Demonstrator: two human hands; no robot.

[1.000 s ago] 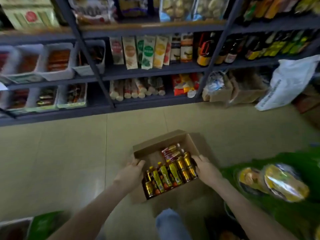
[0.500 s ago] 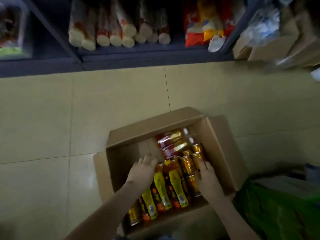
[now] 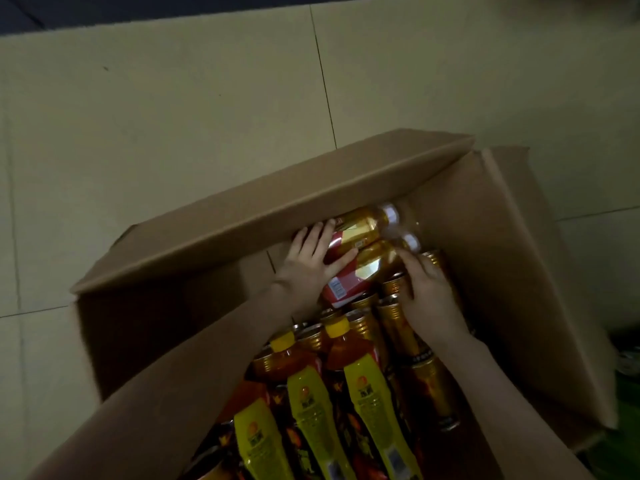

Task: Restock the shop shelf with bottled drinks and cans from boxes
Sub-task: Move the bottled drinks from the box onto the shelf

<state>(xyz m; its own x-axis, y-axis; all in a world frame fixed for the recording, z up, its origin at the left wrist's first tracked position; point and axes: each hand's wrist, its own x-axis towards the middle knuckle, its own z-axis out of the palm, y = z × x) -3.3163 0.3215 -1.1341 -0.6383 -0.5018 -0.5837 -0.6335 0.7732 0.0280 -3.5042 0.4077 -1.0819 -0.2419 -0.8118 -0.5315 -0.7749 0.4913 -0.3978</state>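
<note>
Having left the standing bottles (image 3: 356, 375), both hands are reaching the far wall of the box (image 3: 346, 188). The left hand (image 3: 308, 265) is clasping the upper lying bottle (image 3: 363, 223), the right hand (image 3: 429, 296) the lower lying bottle (image 3: 367, 271); unloading is probably beginning.

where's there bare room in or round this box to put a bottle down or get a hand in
Free: the left side of the cardboard box, dim but bare-looking, between its left wall and the yellow-capped bottles; also the tiled floor beyond the far flap. Crowded: the right side, packed gold cans, two red-labelled bottles lying across the far end.
</note>
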